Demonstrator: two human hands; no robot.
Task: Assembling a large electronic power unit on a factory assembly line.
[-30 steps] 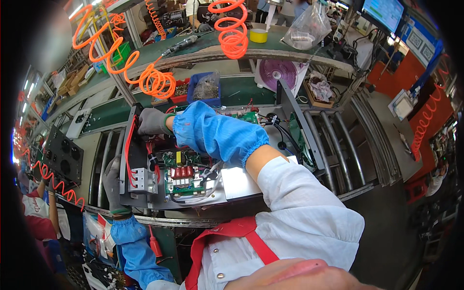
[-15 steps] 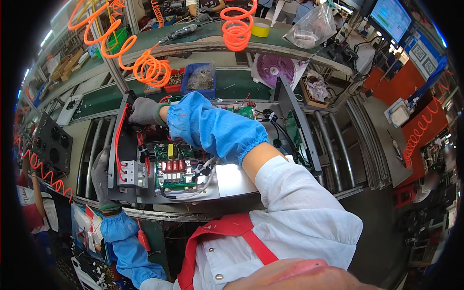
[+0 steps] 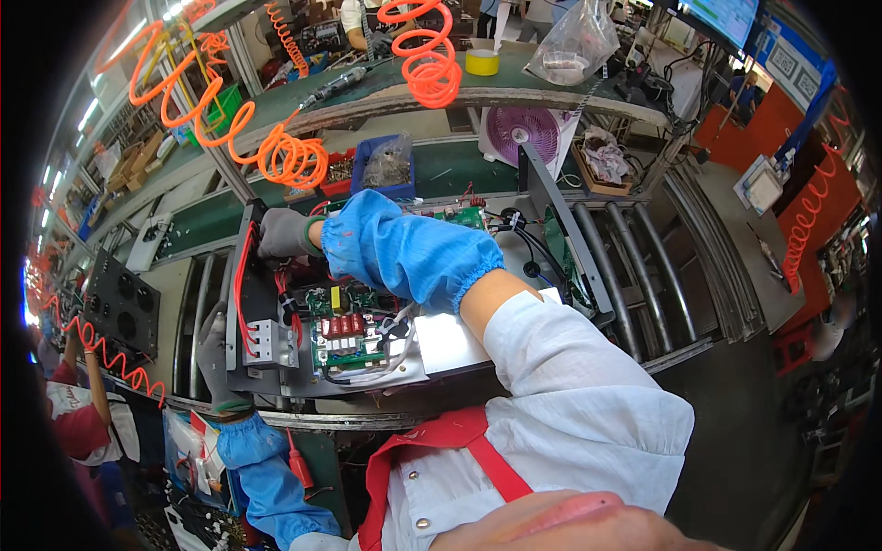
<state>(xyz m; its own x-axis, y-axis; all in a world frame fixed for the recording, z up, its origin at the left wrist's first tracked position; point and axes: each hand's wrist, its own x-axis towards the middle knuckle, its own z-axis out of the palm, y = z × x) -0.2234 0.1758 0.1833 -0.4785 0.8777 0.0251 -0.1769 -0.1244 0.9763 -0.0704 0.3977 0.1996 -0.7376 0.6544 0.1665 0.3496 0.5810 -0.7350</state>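
An open-topped metal chassis (image 3: 464,344) lies across the rollers in front of me. Inside it are a green circuit board (image 3: 347,342) with red and white components, several wires, and a grey terminal block (image 3: 273,342). My gloved right hand (image 3: 286,233) is at the far inner side of the dark left panel (image 3: 236,372), close to the red wires (image 3: 244,275). Its fingers are curled, and their tips and anything in them are hidden. Along the outer face of that panel lies my gloved left hand (image 3: 214,360), fingers stretched out. My right forearm covers the middle of the chassis.
Behind the chassis stand a blue bin (image 3: 384,165), a red bin (image 3: 339,173) and a purple fan (image 3: 522,135). Orange coiled hoses (image 3: 292,163) hang overhead. A black unit with fans (image 3: 119,298) stands left; a red-handled tool (image 3: 299,466) lies near my left sleeve.
The whole view has shifted, so the chassis sits slightly lower and farther right in it. Both hands keep about the same places against the left panel.
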